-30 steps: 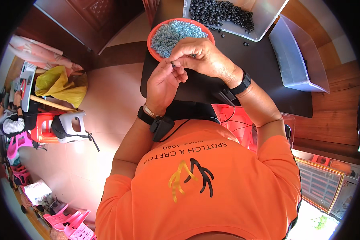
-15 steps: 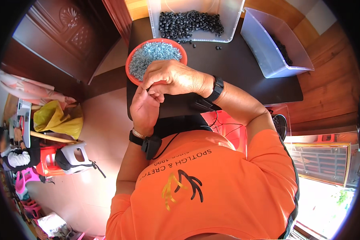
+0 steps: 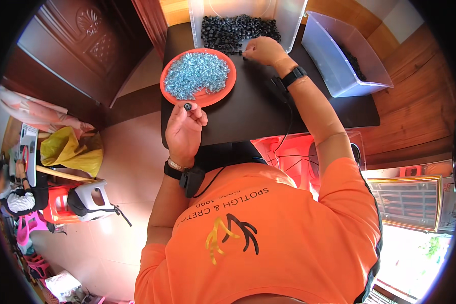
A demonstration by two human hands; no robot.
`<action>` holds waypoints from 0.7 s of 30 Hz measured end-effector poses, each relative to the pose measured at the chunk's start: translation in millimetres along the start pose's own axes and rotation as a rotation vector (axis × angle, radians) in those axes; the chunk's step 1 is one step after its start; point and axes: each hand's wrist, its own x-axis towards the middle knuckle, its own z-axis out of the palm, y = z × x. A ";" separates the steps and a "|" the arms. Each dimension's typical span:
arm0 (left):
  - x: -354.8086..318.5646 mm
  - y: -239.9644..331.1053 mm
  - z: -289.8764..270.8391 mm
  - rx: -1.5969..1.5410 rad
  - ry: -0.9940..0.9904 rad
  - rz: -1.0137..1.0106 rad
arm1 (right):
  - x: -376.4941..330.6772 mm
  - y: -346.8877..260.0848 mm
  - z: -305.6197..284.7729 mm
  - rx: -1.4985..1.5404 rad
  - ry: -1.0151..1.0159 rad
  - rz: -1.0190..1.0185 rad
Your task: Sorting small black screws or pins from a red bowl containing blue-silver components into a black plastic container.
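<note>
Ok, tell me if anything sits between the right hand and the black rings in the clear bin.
Nothing visible does. The right hand rests on the dark table at the clear bin's open front edge, beside the black rings.

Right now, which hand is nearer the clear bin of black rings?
Right. The right hand rests at the clear bin's front edge; the left hand, pinching a small black ring, sits below the orange plate.

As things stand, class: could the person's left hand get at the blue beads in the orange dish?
Probably yes: the left hand, pinching a small black ring, sits at the orange dish's near rim, with nothing between it and the blue beads.
</note>
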 end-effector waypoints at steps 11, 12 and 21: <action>-1.6 -0.5 3.0 0.026 0.034 -0.002 | -10.3 -19.0 0.5 0.547 -0.061 -0.265; -2.3 0.1 3.5 0.055 0.024 0.004 | -23.4 -34.5 -10.0 0.774 -0.116 -0.291; -0.9 -0.5 1.1 0.135 -0.003 -0.010 | -88.7 -98.2 -12.1 1.240 -0.302 -0.448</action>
